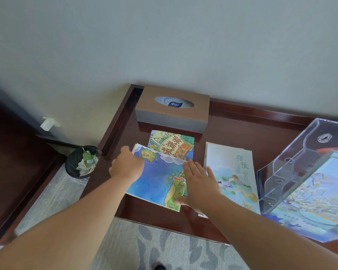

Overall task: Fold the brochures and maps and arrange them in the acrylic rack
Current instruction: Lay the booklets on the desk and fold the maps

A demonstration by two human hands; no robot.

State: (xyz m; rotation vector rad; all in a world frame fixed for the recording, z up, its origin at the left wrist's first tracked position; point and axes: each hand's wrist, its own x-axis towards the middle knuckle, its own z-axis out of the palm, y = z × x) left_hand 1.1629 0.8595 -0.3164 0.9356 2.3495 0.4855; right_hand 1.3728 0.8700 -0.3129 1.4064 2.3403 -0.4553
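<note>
A: Folding is the step in hand, by my reading. Blue map (pixel 156 178) lies on the dark wooden table (pixel 232 131), its top panel doubled over a yellow-green cover panel that shows at the far edge.

B: Hands?

A: Left hand (pixel 126 164) curled at the map's far left corner, seemingly gripping the paper edge, though the fingertips are hidden, so a true pinch I cannot confirm. Right hand (pixel 198 182) flat and open, palm down, pressing the map's right edge, thumb at the near corner. Hands set apart, one at each side of the sheet.

B: Other pieces?

A: Pale brochure (pixel 232 172), already folded, just beside the map on the right, partly under the right wrist. Acrylic rack (pixel 293 168) at the far right of the table, tilted, with one printed sheet already in or behind it; which, I cannot tell. Tissue box (pixel 172 108) against the wall behind the map. Waste bin (pixel 81 161) on the floor to the left.

B: Next move?

A: A guess only: crease needs flattening along the fold while the other hand keeps the edges aligned. Paper is light and will slide on the polished wood, so steady downward pressure. After that, lift the map and carry it across the brochure to the rack.
</note>
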